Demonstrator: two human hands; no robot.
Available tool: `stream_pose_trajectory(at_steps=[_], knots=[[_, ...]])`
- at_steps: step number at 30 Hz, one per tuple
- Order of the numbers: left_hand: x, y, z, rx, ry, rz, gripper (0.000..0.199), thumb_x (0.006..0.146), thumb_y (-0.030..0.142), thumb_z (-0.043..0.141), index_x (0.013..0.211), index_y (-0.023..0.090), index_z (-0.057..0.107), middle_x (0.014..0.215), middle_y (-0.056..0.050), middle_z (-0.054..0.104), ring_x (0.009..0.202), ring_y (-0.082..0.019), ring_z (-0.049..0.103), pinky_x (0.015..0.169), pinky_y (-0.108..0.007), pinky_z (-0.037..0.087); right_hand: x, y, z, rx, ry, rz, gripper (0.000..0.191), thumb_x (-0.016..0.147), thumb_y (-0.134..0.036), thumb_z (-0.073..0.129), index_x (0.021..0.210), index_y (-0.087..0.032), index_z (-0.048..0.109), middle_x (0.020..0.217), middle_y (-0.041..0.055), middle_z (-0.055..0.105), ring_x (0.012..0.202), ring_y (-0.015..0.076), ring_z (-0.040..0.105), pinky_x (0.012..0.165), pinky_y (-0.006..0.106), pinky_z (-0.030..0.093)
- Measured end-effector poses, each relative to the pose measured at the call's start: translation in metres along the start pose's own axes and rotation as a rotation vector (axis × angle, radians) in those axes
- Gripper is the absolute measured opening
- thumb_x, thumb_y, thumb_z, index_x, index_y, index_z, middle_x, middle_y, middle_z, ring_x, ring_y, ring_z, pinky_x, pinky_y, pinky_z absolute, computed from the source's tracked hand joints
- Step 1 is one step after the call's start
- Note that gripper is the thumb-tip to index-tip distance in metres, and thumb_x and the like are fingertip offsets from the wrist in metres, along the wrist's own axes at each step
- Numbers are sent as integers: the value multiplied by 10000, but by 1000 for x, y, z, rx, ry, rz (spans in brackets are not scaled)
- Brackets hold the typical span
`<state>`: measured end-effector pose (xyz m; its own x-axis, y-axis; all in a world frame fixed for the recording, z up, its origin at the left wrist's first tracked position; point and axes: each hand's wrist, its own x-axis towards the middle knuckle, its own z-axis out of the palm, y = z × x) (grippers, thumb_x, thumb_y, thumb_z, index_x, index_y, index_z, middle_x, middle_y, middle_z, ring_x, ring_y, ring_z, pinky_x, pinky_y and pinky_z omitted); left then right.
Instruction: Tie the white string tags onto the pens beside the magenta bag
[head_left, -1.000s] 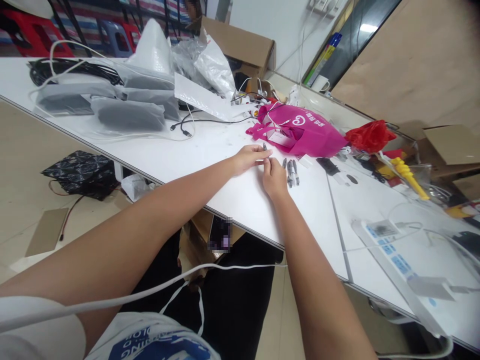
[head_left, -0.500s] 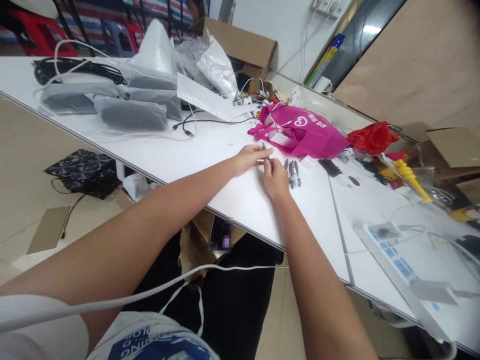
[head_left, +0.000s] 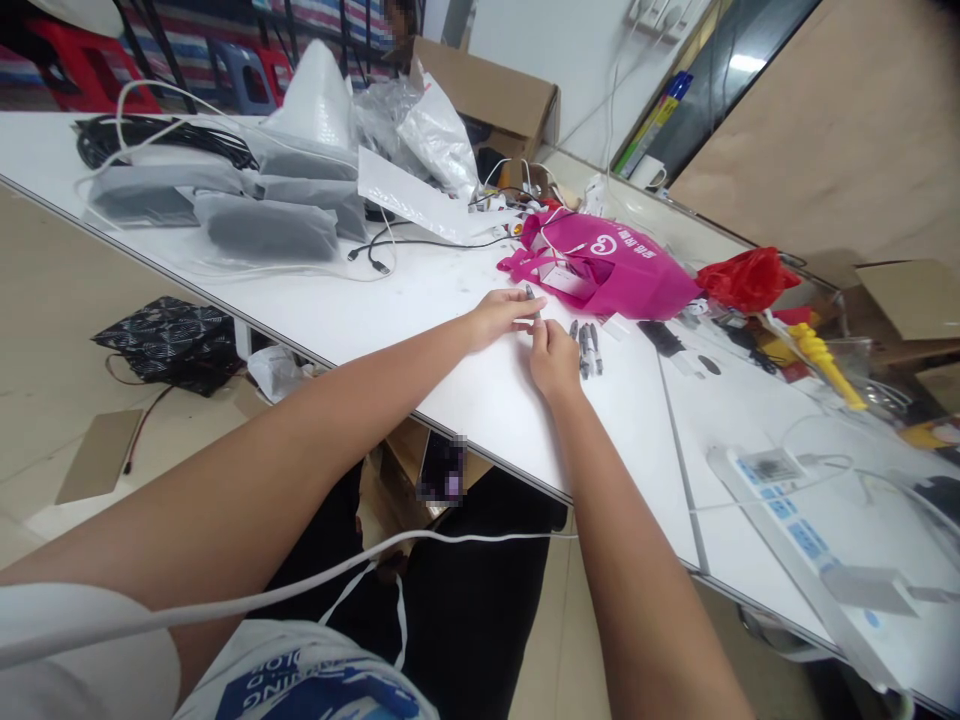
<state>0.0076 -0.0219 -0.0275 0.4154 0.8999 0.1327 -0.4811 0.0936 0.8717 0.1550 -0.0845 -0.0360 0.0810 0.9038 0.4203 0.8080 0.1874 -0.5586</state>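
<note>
A small dark pen point(head_left: 530, 294) stands between my two hands above the white table point(head_left: 465, 400). My left hand point(head_left: 504, 314) pinches it near its upper end, thumb and fingers closed round it. Lower down, my right hand point(head_left: 553, 352) is closed with its fingertips at the pen's lower part, which they partly hide. Just right of my right hand, several similar pens point(head_left: 589, 349) lie side by side on the table. Behind my hands is a pink bag point(head_left: 637, 272) with white print.
Grey pouches point(head_left: 268, 228), coiled black cable point(head_left: 157, 140) and clear plastic wrapping lie at the back left. A red bag point(head_left: 748, 280) is at the right rear. A white power strip point(head_left: 795, 530) lies at the right. A white cable crosses above my lap.
My right hand has shifted very slightly right relative to my left hand. The whole view has also moved a little. Both hands keep their hold on the pen.
</note>
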Motion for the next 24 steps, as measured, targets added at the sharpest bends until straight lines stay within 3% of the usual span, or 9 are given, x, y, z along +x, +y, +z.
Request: stream_pose_trajectory(at_steps=[6, 11, 18, 21, 24], knots=[[1, -1, 1, -19, 86, 45, 514, 793, 432, 1051, 787, 191, 597, 825, 26, 651, 890, -138, 642, 1010, -382, 511, -3, -2, -1, 22, 0, -14, 328, 1102, -504, 438, 979, -275, 639, 913, 92, 786, 880, 296, 687, 818, 389, 445], [6, 2, 1, -117, 211, 62, 419, 883, 388, 996, 850, 202, 622, 920, -14, 717, 879, -133, 658, 955, -334, 512, -4, -6, -3, 55, -20, 6, 288, 1089, -474, 465, 988, -278, 650, 905, 80, 781, 892, 292, 703, 828, 385, 458], [10, 15, -11, -245, 380, 66, 226, 1044, 388, 808, 952, 231, 673, 1056, -34, 812, 1054, -169, 742, 1000, -309, 520, -4, -7, -4, 90, -8, 23, 294, 1076, -479, 461, 941, -281, 631, 870, 59, 763, 871, 272, 679, 844, 375, 477], [12, 19, -12, -281, 401, 19, 119, 1030, 243, 740, 928, 216, 685, 969, -22, 797, 947, -143, 737, 965, -289, 531, -3, -6, -3, 90, 7, 37, 307, 1074, -484, 452, 921, -280, 624, 846, 52, 749, 870, 268, 668, 835, 374, 467], [11, 18, -7, -273, 343, -29, 160, 977, 120, 680, 840, 200, 659, 732, 21, 637, 699, -108, 601, 793, -269, 519, -2, -5, -3, 90, 21, 37, 307, 1082, -469, 449, 921, -275, 623, 866, 57, 754, 882, 267, 672, 830, 375, 467]])
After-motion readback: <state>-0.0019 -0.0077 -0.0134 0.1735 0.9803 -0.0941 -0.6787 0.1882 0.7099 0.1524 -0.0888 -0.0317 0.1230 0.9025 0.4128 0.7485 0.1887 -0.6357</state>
